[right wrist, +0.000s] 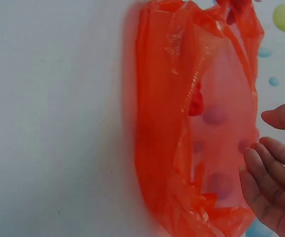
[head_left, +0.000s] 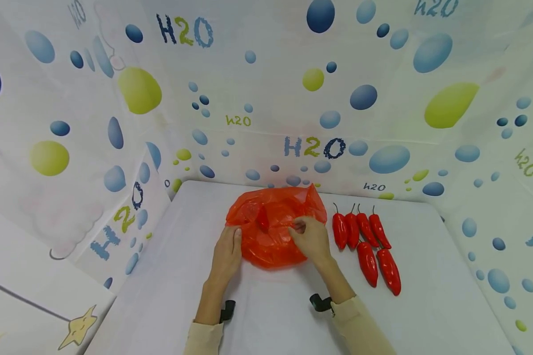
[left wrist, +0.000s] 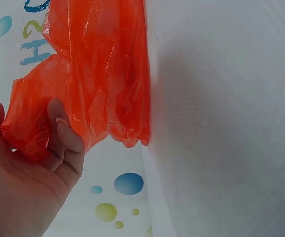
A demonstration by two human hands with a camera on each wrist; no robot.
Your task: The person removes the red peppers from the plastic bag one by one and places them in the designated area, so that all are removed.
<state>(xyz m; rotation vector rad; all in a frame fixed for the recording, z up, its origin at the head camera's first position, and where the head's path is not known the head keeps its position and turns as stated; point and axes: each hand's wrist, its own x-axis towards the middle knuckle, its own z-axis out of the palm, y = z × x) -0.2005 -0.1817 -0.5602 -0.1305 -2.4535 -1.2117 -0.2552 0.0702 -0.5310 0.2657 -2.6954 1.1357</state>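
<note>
An orange-red plastic bag (head_left: 273, 249) lies spread on the white table, its mouth gaping. Inside it shows one red chili pepper (head_left: 263, 218); the right wrist view catches a bit of red through the bag's film. My left hand (head_left: 226, 249) grips the bag's left edge, and bunched film sits between thumb and fingers in the left wrist view. Over the bag's right part hovers my right hand (head_left: 312, 239). Its thumb and fingers (right wrist: 261, 180) are apart with nothing between them. Several red chili peppers (head_left: 367, 264) lie to the right of the bag.
The peppers form a back row with dark stems pointing away, and a nearer pair lies in front. A patterned backdrop (head_left: 266, 93) with bubbles and "H2O" lettering rises behind the white table (head_left: 169, 296). Black straps with small cameras (head_left: 228, 311) are worn on both wrists.
</note>
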